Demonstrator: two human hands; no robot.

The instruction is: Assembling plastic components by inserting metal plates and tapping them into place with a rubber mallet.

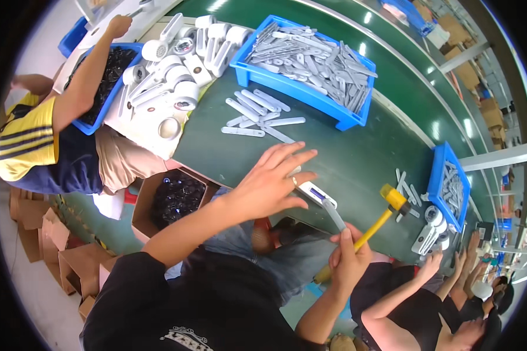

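My left hand (272,178) is open, fingers spread, above the near edge of the green table. Its fingertips reach beside a narrow white part (318,193) with a dark slot; whether they touch it cannot be made out. My right hand (351,254) is closed round the yellow handle of a mallet (373,230), whose yellow and black head points away from me. The same hand pinches a slim grey plastic strip (334,216), its far end at the white part. Beyond my left hand lies a loose group of similar grey strips (255,110).
A blue bin (310,99) heaped with grey strips stands at the back. White round-headed handled parts (175,76) crowd the left. A co-worker's arm (91,76) reaches over a blue crate (136,52). Another bin (445,181) and more co-workers are at right.
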